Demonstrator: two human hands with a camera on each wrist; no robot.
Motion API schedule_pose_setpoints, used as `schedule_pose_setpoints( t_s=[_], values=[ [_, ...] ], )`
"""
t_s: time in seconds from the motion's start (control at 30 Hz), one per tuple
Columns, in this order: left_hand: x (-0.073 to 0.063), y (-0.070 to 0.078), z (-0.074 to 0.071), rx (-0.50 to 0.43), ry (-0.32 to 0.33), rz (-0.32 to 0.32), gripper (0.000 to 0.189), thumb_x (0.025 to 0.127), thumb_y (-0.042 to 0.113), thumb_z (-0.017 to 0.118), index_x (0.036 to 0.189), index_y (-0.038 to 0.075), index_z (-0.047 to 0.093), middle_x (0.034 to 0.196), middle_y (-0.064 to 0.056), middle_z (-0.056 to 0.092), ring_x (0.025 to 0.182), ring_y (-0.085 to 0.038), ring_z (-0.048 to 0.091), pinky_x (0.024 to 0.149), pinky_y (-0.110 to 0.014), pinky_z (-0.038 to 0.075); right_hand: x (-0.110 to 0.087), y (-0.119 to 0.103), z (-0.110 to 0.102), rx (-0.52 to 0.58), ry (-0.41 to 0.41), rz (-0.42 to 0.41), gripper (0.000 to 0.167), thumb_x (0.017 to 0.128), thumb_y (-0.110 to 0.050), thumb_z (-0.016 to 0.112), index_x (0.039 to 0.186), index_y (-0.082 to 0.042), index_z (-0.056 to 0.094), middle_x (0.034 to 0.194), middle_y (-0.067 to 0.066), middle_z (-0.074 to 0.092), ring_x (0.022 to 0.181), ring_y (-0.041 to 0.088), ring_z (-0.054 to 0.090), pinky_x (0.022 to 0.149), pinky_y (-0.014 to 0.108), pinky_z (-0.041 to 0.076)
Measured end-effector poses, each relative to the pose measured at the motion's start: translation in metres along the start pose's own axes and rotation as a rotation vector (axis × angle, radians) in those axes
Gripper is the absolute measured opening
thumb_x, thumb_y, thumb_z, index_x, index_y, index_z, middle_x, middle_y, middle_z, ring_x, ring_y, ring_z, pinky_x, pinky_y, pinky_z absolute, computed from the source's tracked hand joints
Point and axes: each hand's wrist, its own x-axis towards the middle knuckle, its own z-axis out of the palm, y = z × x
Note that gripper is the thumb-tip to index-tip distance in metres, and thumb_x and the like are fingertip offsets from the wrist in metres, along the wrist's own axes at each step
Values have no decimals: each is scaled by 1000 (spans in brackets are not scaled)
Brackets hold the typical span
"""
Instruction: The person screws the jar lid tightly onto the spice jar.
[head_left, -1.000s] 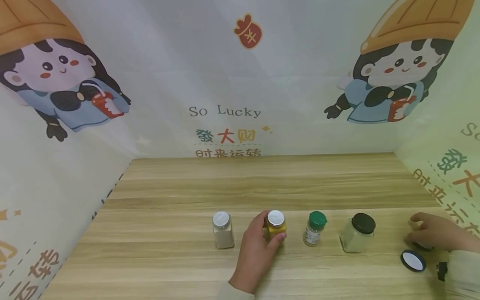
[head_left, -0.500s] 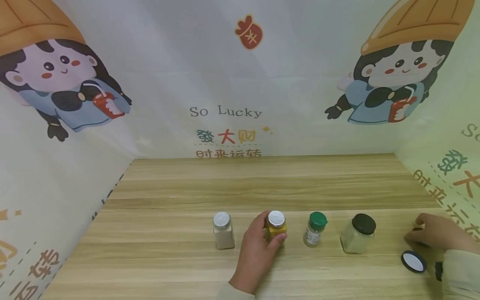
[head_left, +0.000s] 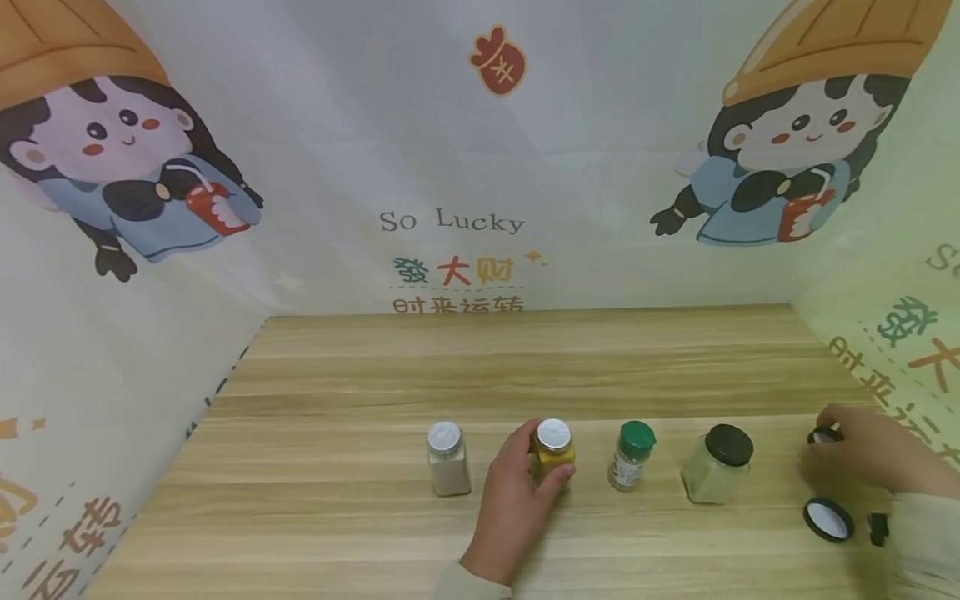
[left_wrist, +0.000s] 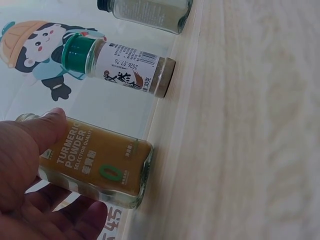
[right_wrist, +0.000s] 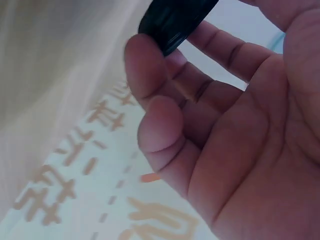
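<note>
My left hand (head_left: pixel 517 500) grips a glass jar of turmeric powder (left_wrist: pixel 100 155), thumb on one side and fingers round the other. The jar (head_left: pixel 555 457) stands upright on the wooden table, its top covered by a silver seal. At the right, my right hand (head_left: pixel 870 446) holds a black lid (right_wrist: pixel 175 22) by its edge, with the lid's pale inside (head_left: pixel 827 436) showing in the head view. Below that hand, another black lid (head_left: pixel 828 520) with a white liner lies inside up on the table.
Left of the turmeric stands a silver-topped jar of pale powder (head_left: pixel 448 467). To its right are a green-capped spice bottle (head_left: pixel 630 458) and a black-lidded jar (head_left: pixel 716 471). Printed cloth walls (head_left: pixel 337 167) border the table (head_left: pixel 450 367) at the back and sides.
My right hand has lifted a black lid from the tabletop and tipped it, so its inside now shows. My left hand and the turmeric jar have stayed in place.
</note>
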Motion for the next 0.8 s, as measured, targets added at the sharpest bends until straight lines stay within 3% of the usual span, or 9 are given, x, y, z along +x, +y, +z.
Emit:
schedule_pose_setpoints(
  t_s=[0.23, 0.57, 0.8],
  values=[
    [0, 1, -1, -7, 6, -8, 55, 84, 19, 80, 132, 6, 56, 120, -4, 64, 112, -22, 60, 96, -45, 49, -2, -27, -13, -7, 64, -101, 30, 87, -12, 70, 102, 12, 61, 89, 19, 67, 73, 26, 61, 62, 46, 50],
    [-1, 1, 0, -14, 7, -36, 53, 85, 20, 80, 131, 8, 57, 119, -2, 64, 111, -22, 61, 95, -46, 49, -14, -91, -42, -44, 113, -181, 36, 90, -17, 72, 113, 8, 60, 100, 19, 66, 85, 32, 64, 68, 49, 51],
    [0, 1, 2, -29, -3, -26, 52, 85, 23, 79, 131, 11, 56, 120, -1, 64, 110, -22, 61, 94, -47, 49, -11, -136, -39, -73, 182, -276, 41, 88, -21, 73, 118, 3, 62, 113, 21, 66, 98, 37, 64, 79, 55, 50]
  ],
)
